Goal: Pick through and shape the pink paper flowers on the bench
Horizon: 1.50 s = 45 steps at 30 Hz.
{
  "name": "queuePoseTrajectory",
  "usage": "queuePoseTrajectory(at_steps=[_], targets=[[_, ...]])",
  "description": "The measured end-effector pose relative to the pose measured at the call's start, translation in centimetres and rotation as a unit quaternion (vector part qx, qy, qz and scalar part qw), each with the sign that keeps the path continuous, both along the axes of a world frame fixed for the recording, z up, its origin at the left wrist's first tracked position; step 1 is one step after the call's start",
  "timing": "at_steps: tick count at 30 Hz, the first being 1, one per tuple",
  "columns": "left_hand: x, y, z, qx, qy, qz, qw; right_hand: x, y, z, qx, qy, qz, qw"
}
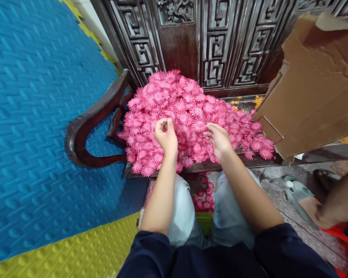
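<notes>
A large heap of pink artificial flowers point(168, 96) lies on a dark wooden bench point(208, 166) in front of me. Above the middle of the heap, my left hand point(166, 135) is closed, thumb and forefinger pinched together at the top. Whatever sits between those fingertips is too small to make out. My right hand point(217, 139) is a little to the right, its fingers bent and their tips at the edge of one pink flower point(199, 126). That flower appears to be held at the fingertips. Both palms face inward, with a gap between the hands.
A curved wooden armrest point(78, 143) bounds the bench on the left, beside blue foam matting point(40, 116). Carved wooden panels point(179, 50) stand behind. A cardboard box point(316, 85) rests on the right. Another person's foot point(310, 208) is at lower right. More pink flowers point(204, 193) lie below the bench.
</notes>
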<state>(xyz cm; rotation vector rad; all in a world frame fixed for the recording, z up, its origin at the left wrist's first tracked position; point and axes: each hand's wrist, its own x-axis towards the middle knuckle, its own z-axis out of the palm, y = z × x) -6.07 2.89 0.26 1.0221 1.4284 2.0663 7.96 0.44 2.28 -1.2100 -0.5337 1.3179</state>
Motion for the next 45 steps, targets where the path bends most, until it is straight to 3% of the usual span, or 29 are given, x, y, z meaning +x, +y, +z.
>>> queuePoseTrajectory(at_steps=[5,8,15,18,22,27,33,36,39,41,43,45], targets=[[1.7,-1.0,0.8,-0.015,-0.073,-0.107,0.991,0.5,0.2,0.1,0.112,-0.077,-0.052,0.989],[2.3,-1.5,1.0,-0.017,-0.077,-0.148,0.986,0.3,0.3,0.1,0.138,-0.096,-0.053,0.984],[3.6,-2.1,0.6,-0.039,-0.072,-0.197,0.977,-0.5,-0.4,0.4,0.11,-0.133,0.129,0.977],[3.9,-2.3,0.3,-0.047,-0.058,-0.194,0.978,-0.6,-0.8,0.5,0.153,-0.153,0.151,0.965],[3.7,-2.5,0.3,-0.044,-0.023,-0.184,0.982,-0.4,-0.7,0.2,0.209,-0.208,0.114,0.949],[3.6,-2.7,0.6,-0.06,-0.021,-0.229,0.971,-0.1,-0.2,-0.3,0.205,-0.204,0.068,0.955],[3.4,-2.1,0.5,-0.071,-0.182,-0.235,0.952,0.1,0.0,0.3,0.145,-0.092,0.03,0.985],[1.8,-1.3,0.6,-0.08,-0.208,-0.172,0.96,1.1,0.4,0.4,0.093,-0.056,-0.035,0.993],[-0.7,-0.2,0.6,-0.027,-0.03,0.036,0.999,2.0,0.7,0.5,0.075,-0.044,-0.064,0.994],[-1.8,0.4,0.5,-0.077,0.12,0.118,0.983,2.1,0.7,0.6,0.077,-0.046,-0.039,0.995],[-2.1,0.6,0.2,-0.172,0.233,0.139,0.947,1.7,0.4,0.6,0.077,-0.042,0.0,0.996],[-1.5,0.4,0.0,-0.229,0.275,0.136,0.924,1.1,0.1,0.6,0.078,-0.035,0.03,0.996]])
